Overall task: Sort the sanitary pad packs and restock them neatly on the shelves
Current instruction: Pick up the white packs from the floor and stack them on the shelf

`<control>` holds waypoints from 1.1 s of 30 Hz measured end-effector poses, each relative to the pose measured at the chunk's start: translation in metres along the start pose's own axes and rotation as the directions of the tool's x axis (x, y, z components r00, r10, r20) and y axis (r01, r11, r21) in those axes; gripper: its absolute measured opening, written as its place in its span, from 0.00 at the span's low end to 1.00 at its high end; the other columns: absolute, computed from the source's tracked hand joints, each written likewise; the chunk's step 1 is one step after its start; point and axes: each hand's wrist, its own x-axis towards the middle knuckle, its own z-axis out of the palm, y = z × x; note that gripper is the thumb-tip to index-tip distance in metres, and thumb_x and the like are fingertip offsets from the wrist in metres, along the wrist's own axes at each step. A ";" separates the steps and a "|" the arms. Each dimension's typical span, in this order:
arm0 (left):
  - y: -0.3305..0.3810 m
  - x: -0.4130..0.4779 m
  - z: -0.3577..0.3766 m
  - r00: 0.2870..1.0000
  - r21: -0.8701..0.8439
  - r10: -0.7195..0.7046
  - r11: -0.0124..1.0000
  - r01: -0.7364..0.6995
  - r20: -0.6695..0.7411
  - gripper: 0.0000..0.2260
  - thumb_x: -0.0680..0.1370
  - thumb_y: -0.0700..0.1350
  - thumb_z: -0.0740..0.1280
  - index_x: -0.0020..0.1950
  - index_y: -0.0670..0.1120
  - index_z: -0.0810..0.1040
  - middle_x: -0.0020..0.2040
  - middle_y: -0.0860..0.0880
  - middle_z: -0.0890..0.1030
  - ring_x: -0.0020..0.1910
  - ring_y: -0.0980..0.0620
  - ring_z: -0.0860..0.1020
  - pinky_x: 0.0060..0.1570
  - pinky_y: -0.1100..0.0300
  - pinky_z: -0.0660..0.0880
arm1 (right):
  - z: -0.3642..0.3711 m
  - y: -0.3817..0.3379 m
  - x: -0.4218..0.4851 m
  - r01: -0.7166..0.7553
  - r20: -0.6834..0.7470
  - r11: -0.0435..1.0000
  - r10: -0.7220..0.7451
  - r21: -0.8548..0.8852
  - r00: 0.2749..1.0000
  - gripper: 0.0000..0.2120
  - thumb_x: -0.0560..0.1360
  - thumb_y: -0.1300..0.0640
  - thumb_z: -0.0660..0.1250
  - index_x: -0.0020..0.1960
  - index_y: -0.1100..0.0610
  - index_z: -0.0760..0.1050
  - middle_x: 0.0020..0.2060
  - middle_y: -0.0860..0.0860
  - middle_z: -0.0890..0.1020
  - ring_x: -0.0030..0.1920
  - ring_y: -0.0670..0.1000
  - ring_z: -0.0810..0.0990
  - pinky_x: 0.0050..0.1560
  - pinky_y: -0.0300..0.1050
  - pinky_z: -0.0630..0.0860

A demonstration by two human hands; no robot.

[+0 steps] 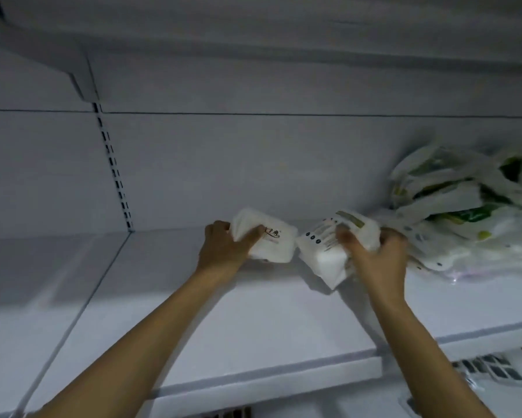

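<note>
Head view: left hand point(226, 245) grips one white pack point(272, 236), right hand point(377, 257) grips another pack point(329, 251); both sit on the shelf point(223, 312), long axes angled inward, pile point(465, 212) beyond the right hand.

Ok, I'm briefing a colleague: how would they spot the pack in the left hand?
On the white shelf, left of the loose pile of packs, each hand grips a pack. The left hand holds the left pack: plain white with one small dark logo, unlike the right pack in the right hand, with dark dots and an olive band.
</note>
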 end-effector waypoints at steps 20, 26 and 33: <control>0.004 0.002 0.047 0.990 -0.093 0.096 0.990 -0.105 -0.099 0.49 0.49 0.68 0.77 0.67 0.59 0.63 0.57 0.62 0.75 0.53 0.66 0.76 0.50 0.68 0.75 | 0.028 0.042 0.114 0.043 0.367 0.952 0.075 -0.302 0.927 0.29 0.69 0.28 0.62 0.52 0.53 0.73 0.49 0.51 0.79 0.51 0.55 0.77 0.50 0.48 0.72; 0.009 0.008 0.048 0.928 0.024 0.055 0.998 -0.050 -0.368 0.40 0.63 0.55 0.80 0.69 0.50 0.64 0.59 0.54 0.76 0.54 0.55 0.76 0.48 0.69 0.70 | 0.029 0.049 0.108 0.089 0.400 0.986 -0.027 -0.139 0.916 0.38 0.66 0.26 0.63 0.66 0.50 0.69 0.62 0.53 0.73 0.60 0.53 0.75 0.59 0.50 0.73; 0.001 0.040 0.061 0.973 0.121 0.004 0.992 0.025 -0.230 0.54 0.62 0.57 0.80 0.78 0.48 0.50 0.71 0.44 0.62 0.70 0.47 0.65 0.65 0.57 0.66 | 0.034 0.059 0.103 0.335 0.639 0.932 -0.176 -0.136 0.748 0.42 0.58 0.39 0.79 0.68 0.43 0.67 0.64 0.45 0.67 0.65 0.46 0.69 0.64 0.49 0.70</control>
